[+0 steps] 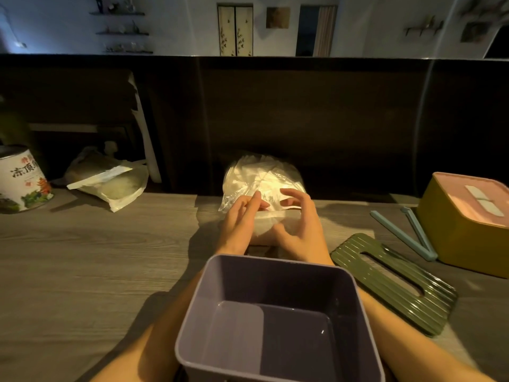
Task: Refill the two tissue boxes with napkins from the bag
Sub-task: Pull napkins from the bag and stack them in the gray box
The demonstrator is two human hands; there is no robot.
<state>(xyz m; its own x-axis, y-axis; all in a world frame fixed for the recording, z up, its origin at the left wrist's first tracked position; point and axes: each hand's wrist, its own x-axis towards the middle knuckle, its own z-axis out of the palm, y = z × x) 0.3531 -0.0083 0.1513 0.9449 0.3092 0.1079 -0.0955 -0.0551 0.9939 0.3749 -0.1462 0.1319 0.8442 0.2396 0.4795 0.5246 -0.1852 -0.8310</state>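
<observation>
A clear plastic bag of white napkins (261, 177) stands at the back middle of the wooden table (82, 257). My left hand (241, 219) lies against the bag's left front with straight fingers. My right hand (298, 219) curls over its right front, fingers bent on the plastic. An open purple tissue box (278, 321) with nothing inside sits between my forearms at the near edge. Its ribbed green lid (394, 282) lies flat to the right. A yellow tissue box with a pink lid (468, 224) stands at the far right, a napkin in its slot.
A light blue bag clip (407, 232) lies open between the green lid and the yellow box. At the back left are a printed tin (22, 180) and another plastic bag with a white card (110, 183). A dark partition wall rises behind the table.
</observation>
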